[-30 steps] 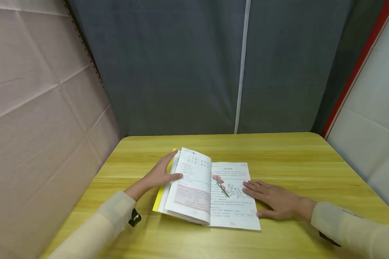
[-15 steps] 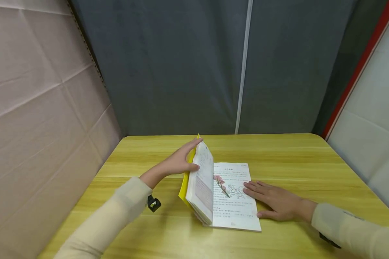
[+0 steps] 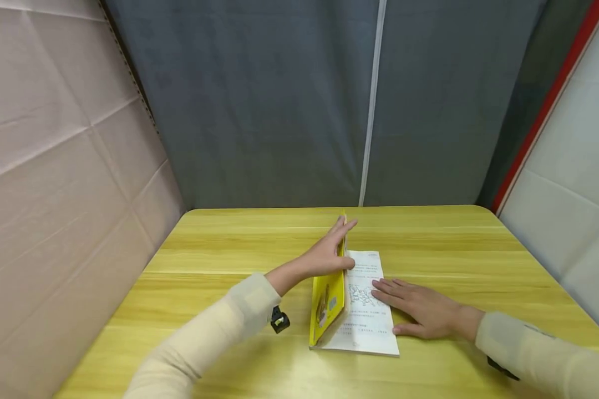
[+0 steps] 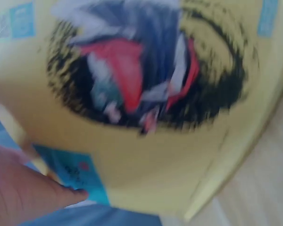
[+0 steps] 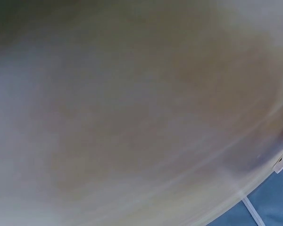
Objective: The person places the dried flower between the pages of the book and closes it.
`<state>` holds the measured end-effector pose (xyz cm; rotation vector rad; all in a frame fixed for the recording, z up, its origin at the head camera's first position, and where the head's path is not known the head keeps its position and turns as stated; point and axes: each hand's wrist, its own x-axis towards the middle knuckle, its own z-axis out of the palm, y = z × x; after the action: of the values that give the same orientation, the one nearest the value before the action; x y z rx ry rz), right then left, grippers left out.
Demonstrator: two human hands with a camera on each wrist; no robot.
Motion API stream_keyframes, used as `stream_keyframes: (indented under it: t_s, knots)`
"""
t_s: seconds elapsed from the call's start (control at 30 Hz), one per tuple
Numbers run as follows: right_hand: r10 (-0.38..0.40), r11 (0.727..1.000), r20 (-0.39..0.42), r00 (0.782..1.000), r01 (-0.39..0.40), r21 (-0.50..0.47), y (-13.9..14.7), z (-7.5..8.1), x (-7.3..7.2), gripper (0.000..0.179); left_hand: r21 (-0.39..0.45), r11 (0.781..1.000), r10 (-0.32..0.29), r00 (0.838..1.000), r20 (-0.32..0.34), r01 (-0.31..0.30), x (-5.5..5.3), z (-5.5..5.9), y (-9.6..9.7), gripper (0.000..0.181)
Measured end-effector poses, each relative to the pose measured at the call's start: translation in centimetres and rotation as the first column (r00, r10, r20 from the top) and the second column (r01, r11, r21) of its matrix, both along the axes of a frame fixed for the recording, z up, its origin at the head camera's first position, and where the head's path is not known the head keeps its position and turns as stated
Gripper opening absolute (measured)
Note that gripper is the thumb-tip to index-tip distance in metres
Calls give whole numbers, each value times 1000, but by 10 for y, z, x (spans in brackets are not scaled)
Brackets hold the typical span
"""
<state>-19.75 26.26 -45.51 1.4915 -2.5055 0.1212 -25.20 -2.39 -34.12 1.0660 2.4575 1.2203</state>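
An opened book with a yellow cover [image 3: 326, 305] lies on the table, its left half lifted nearly upright. My left hand [image 3: 321, 257] grips that half at its outer edge, thumb on the page side. In the left wrist view the cover [image 4: 151, 162] shows a dark brushed ring with a red and blue figure, and my left thumb and hand [image 4: 19, 195] are at its corner. The right page [image 3: 371, 327], with print and a line drawing, stays flat. My right hand [image 3: 424, 310] rests on its outer edge with fingers extended. The lifted half hides the page near the fold.
A light wood table [image 3: 219, 238] bears the book. A dark grey curtain [image 3: 259, 111] stands behind it, with a pinkish cloth wall [image 3: 70, 166] on the left and a white one [image 3: 579, 177] on the right. The right wrist view is mostly blur.
My left hand has swung the book's left half up and to the right, turning its yellow cover outward. A pink flower sprig on the right page has become hidden. My right hand stays put.
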Motion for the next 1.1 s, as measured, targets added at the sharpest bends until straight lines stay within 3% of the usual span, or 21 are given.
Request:
stream_keyframes:
  t_s: [0.27, 0.47, 0.6, 0.7, 0.87, 1.0, 1.1]
  knots:
    - [-24, 999, -2, 1000, 25, 47, -2, 1, -1, 74, -78, 995, 63, 997, -50, -67, 10, -24, 37, 90]
    - [-91, 993, 1, 996, 91, 80, -5, 2, -1, 73, -130, 986, 92, 988, -125, -108, 16, -35, 44, 88]
    - [-89, 994, 4, 996, 88, 71, -5, 4, -1, 73, -96, 990, 92, 985, -149, -107, 17, -42, 39, 85]
    - [-103, 993, 16, 995, 102, 58, -1, 8, -1, 72, -25, 997, 66, 980, -186, -72, 15, -49, 33, 76]
    - [-158, 987, -45, 986, 158, -21, 11, 28, -6, 66, 59, 998, 20, 965, -263, -5, 12, -59, 17, 69]
    - [-210, 968, -131, 969, 187, -167, 11, 54, -10, 62, 17, 1000, 13, 962, -273, -8, 13, -65, 1, 72]
    - [-231, 949, -133, 964, 193, -251, 0, 75, -8, 68, -58, 998, 11, 958, -288, -29, 14, -70, -10, 75]
